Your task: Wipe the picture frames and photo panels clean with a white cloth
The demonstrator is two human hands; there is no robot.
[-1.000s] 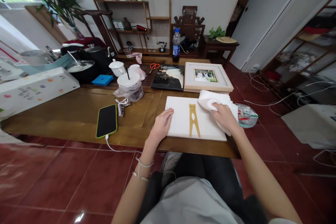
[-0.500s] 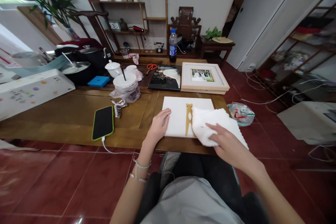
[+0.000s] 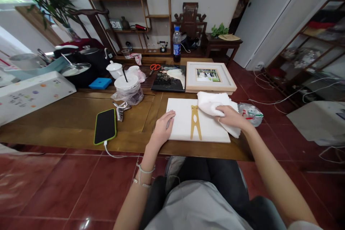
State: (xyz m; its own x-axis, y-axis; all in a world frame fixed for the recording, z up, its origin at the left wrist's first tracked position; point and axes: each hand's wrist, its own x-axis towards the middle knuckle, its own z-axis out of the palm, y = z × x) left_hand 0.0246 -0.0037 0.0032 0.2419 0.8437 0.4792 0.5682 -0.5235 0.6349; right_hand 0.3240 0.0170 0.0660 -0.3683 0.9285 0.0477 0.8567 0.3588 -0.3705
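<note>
A white board point(image 3: 183, 125) with a gold clothespin-shaped stand point(image 3: 195, 126) lies flat at the near edge of the low wooden table point(image 3: 78, 115). My left hand point(image 3: 161, 129) rests on the board's left edge, fingers stretched flat. My right hand point(image 3: 229, 116) presses a white cloth point(image 3: 211, 103) onto the board's upper right corner, fingers curled over it.
Behind the board lie a framed photo point(image 3: 209, 76) and a dark picture panel point(image 3: 169, 77). A phone point(image 3: 105, 126) on a cable, a metal clip point(image 3: 121, 108), a bagged lidded cup point(image 3: 128, 88), a teapot, pots and a white box sit to the left. A crumpled plastic bag point(image 3: 249, 112) lies right.
My right hand swept the cloth down to the board's lower right, then back up to its upper right corner. My left hand stayed on the left edge.
</note>
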